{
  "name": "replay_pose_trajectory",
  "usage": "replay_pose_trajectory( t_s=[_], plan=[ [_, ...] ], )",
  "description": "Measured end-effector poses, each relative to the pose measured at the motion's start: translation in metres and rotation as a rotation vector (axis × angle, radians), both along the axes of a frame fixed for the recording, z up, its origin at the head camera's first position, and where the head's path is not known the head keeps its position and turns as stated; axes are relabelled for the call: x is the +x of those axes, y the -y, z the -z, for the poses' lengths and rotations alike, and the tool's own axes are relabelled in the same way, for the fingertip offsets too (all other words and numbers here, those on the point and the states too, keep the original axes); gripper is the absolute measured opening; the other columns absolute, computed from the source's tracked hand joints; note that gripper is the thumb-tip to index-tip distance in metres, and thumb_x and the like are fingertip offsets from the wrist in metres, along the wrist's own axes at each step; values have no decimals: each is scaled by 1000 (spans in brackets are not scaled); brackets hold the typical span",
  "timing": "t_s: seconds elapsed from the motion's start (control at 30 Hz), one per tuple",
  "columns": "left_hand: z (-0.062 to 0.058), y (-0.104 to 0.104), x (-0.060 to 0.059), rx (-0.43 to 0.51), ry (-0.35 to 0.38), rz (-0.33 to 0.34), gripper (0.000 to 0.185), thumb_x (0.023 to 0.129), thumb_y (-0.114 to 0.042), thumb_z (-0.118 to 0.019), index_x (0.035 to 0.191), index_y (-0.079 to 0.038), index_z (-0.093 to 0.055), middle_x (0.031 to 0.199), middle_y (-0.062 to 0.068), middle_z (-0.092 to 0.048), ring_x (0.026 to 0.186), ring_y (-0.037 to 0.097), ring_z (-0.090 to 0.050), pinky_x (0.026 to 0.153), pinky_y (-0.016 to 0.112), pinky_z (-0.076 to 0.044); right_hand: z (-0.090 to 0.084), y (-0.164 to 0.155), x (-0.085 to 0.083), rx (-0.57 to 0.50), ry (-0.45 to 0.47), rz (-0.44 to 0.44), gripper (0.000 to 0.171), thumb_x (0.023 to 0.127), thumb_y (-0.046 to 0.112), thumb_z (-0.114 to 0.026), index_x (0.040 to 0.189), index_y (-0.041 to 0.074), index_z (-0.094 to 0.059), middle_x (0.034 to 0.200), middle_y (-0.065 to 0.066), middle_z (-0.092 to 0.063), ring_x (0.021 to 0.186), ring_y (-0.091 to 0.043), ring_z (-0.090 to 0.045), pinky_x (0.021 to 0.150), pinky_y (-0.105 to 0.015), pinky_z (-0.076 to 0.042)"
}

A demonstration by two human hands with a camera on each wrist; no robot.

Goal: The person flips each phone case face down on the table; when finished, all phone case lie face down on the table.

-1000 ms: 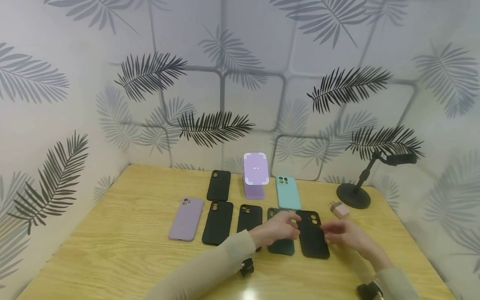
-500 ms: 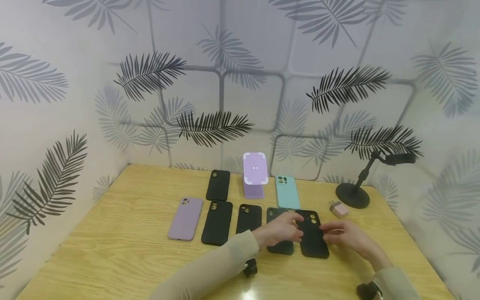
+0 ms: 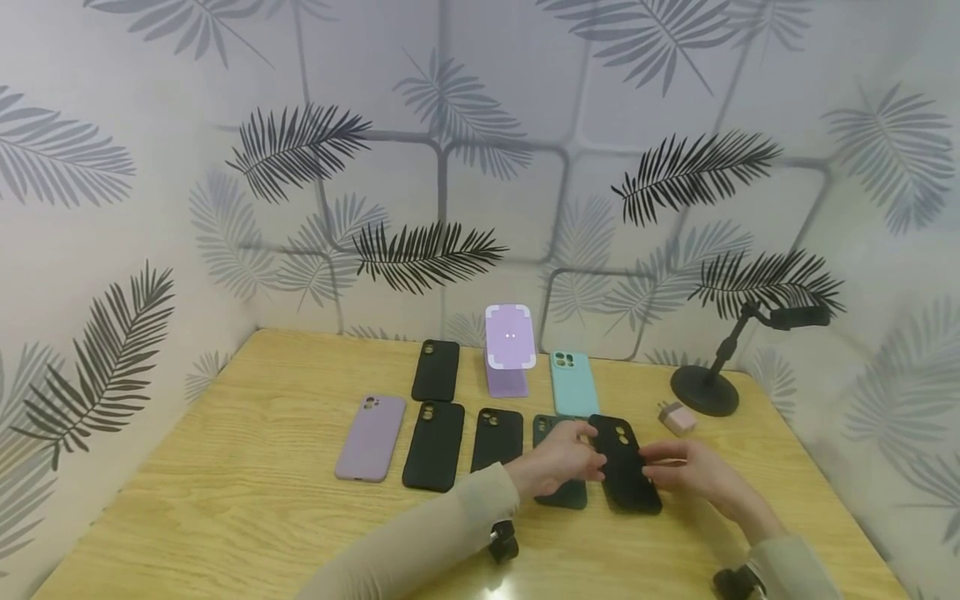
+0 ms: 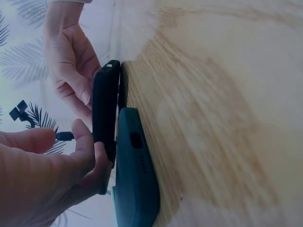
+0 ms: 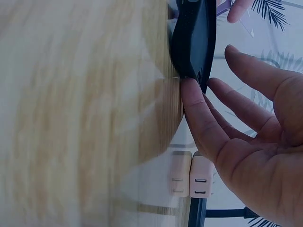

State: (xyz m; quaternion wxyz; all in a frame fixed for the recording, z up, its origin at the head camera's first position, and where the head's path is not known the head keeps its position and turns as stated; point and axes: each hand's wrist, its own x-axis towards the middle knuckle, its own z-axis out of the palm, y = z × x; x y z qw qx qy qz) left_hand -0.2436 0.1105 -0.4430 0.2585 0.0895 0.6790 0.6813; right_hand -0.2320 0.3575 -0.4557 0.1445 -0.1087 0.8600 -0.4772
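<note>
Lifting one long edge of the matte black silicone phone case (image 3: 624, 465), the left hand (image 3: 558, 460) pinches it between thumb and fingers, while the right hand (image 3: 693, 469) meets the opposite edge with straight, relaxed fingers, one fingertip (image 5: 189, 92) tucked at the rim where case meets the pale wooden table (image 3: 225, 500). The case sits at the right end of the near row, tilted up off the wood on the left-hand side, and it lies just against the dark green phone case (image 3: 557, 467) next door; from the left wrist view the two look to be touching along their edges. To do this cleanly, I'd judge the left-hand pinch should stay on the rim, not the soft back, and the right fingertip should slide fully under before any lift, so the green neighbour isn't dragged along. Beyond them, two more black cases (image 3: 436, 445) and a lilac case (image 3: 371, 437) complete the row, a teal case (image 3: 574, 383) lies behind, and a small pink charger plug (image 3: 677, 418) rests near the right hand.
</note>
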Motion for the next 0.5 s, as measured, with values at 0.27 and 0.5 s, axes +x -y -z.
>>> replay_pose_trajectory(
  t_s=[0.27, 0.5],
  plan=[
    [1, -4, -3, 62, 29, 10, 52, 90, 11, -58, 140, 6, -43, 133, 29, -53, 107, 31, -65, 91, 43, -57, 0, 7, 1, -129, 36, 12, 53, 98, 20, -62, 134, -17, -48, 135, -35, -51, 108, -28, -66, 85, -36, -60],
    [7, -6, -2, 91, 29, 15, 60, 89, 14, -58, 144, 1, -40, 125, 28, -57, 104, 36, -67, 87, 47, -58, -2, 18, 1, -136, 77, -26, 58, 103, 29, -52, 137, -18, -43, 131, -32, -55, 113, -30, -64, 88, -37, -59]
  ],
)
